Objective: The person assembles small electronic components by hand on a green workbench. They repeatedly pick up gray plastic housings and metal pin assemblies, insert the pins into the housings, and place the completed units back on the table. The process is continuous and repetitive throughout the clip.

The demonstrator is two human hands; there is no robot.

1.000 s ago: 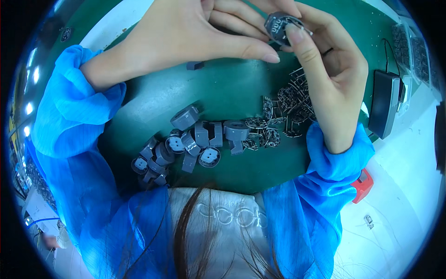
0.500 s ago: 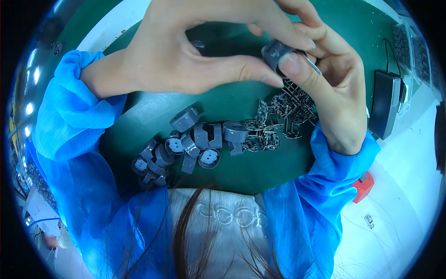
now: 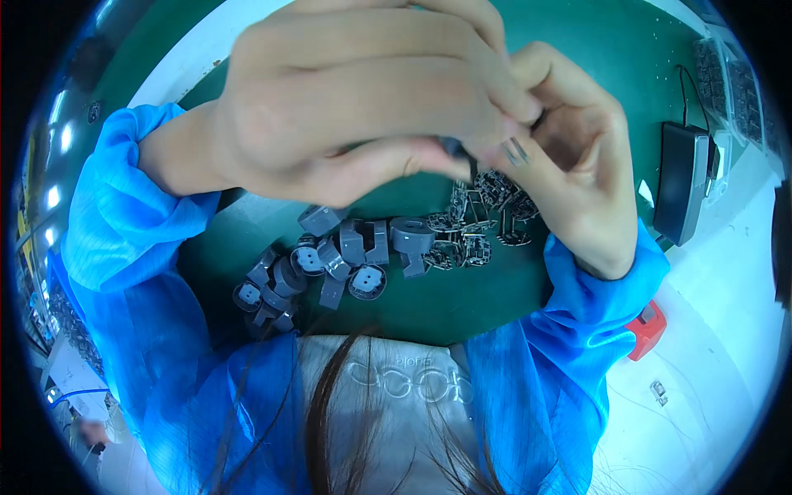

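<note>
Head, fingers point(image 3: 417, 155) on dark part point(image 3: 456, 150), open tabletop point(image 3: 610, 49) beyond

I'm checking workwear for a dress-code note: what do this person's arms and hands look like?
The left sleeve and right sleeve are bright blue, loose and wrinkled, bunched on the forearms. The left hand and right hand are ungloved; neither wrist shows a watch or bracelet.

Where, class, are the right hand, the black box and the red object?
Right hand point(image 3: 580, 161): head view, near the thumb's base.
Black box point(image 3: 680, 183): head view, its broad face.
Red object point(image 3: 647, 332): head view, middle of its visible side.
</note>
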